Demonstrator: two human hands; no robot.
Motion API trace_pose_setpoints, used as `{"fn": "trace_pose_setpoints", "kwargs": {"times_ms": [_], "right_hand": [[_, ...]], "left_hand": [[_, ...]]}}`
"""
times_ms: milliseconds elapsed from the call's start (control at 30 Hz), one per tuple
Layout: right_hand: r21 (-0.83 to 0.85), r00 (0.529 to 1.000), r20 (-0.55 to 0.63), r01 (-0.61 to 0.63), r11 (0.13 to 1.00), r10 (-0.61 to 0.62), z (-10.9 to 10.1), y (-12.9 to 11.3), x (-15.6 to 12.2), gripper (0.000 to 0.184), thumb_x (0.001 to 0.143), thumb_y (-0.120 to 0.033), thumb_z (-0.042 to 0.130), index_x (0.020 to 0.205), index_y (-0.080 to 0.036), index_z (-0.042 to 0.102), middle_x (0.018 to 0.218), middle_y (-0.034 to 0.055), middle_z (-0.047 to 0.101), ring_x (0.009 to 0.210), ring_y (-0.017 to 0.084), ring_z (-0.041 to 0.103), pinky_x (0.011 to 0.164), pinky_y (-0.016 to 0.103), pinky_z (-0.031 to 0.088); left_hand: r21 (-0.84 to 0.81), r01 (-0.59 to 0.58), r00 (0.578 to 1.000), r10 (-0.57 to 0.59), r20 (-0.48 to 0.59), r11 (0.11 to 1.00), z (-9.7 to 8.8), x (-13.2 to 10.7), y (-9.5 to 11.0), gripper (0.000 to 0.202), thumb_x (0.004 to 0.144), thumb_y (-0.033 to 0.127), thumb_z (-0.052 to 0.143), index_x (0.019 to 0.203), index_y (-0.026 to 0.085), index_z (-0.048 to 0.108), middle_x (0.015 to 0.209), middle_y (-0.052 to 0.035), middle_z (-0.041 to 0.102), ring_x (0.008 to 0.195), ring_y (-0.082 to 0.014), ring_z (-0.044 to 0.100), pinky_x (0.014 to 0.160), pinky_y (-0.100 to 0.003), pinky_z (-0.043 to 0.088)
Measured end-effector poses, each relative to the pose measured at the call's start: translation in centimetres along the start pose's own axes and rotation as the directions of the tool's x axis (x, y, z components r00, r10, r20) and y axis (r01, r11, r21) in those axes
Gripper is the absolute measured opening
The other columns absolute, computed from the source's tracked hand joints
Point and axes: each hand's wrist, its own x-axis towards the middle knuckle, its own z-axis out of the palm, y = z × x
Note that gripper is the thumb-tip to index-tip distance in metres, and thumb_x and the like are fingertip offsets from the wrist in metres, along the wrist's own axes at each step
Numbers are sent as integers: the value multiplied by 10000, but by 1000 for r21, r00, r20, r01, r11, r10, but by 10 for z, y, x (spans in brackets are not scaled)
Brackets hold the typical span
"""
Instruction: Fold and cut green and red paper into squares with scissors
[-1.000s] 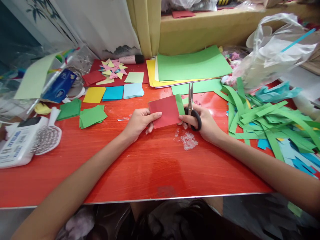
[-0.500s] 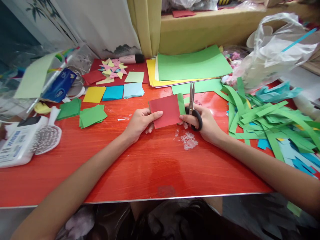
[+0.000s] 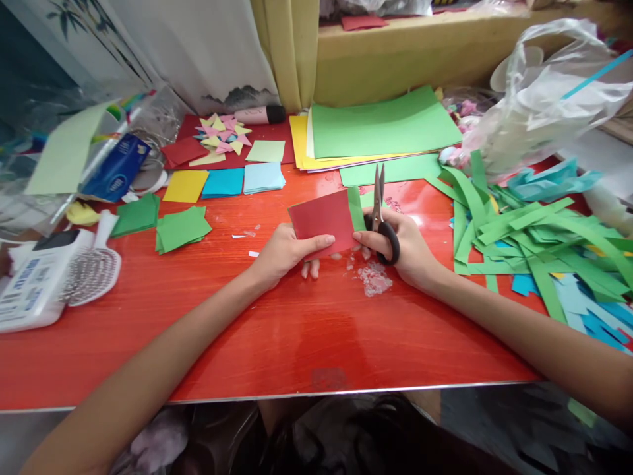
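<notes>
My left hand (image 3: 291,254) grips a red paper square (image 3: 324,214) by its lower left part, thumb on top and fingers underneath. Behind the red square lies green paper (image 3: 355,208), showing as a strip along the right edge. My right hand (image 3: 403,241) holds black-handled scissors (image 3: 380,204), blades pointing up and away from me. Its thumb and fingertips also pinch the right edge of the papers. Just below the papers, small clear flakes (image 3: 374,278) lie scattered on the red table (image 3: 247,343).
Cut green strips (image 3: 534,231) and blue scraps are heaped at the right. Green sheets (image 3: 380,125) lie at the back. Stacks of green squares (image 3: 182,229), yellow squares (image 3: 186,186) and blue squares (image 3: 222,183) sit left of centre. A hairbrush (image 3: 96,270) rests at far left.
My left hand has shifted slightly down and right along the paper, its thumb now further in from the edge. The red square tilts a little differently. The right hand and scissors barely moved.
</notes>
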Motion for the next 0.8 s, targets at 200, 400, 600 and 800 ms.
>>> {"fn": "trace_pose_setpoints", "kwargs": {"times_ms": [200, 400, 600, 800], "right_hand": [[-15, 1000, -6, 8, 1000, -8, 1, -3, -1, 185, 731, -306, 685, 824, -183, 583, 503, -54, 531, 452, 83, 457, 417, 222, 329], [11, 1000, 1, 6, 1000, -6, 1, -1, 0, 209, 722, -295, 691, 843, -173, 573, 500, -58, 534, 455, 79, 461, 420, 215, 324], [0, 1000, 2, -11, 1000, 11, 1, -1, 0, 243, 725, -325, 686, 872, -171, 569, 495, -61, 524, 454, 86, 472, 433, 224, 330], [7, 1000, 18, -10, 1000, 10, 1, -1, 0, 228, 731, -313, 679, 865, -170, 564, 502, -61, 524, 467, 87, 485, 455, 225, 342]], "left_hand": [[1, 16, 1000, -16, -5, 1000, 0, 1, -1, 240, 739, 324, 671, 705, 90, 634, 458, -20, 614, 364, -110, 547, 360, -191, 418], [-3, 14, 1000, -14, -1, 1000, 0, 1, -2, 243, 732, 327, 676, 748, 86, 647, 510, -29, 645, 401, -111, 562, 417, -208, 455], [5, -18, 1000, 18, 0, 1000, 0, 1, -3, 236, 748, 318, 662, 651, 104, 643, 470, -18, 621, 390, -108, 549, 427, -214, 450], [24, -37, 999, 37, -13, 999, 1, 1, -3, 270, 760, 311, 650, 574, 116, 637, 452, -21, 608, 383, -104, 542, 433, -213, 443]]}}
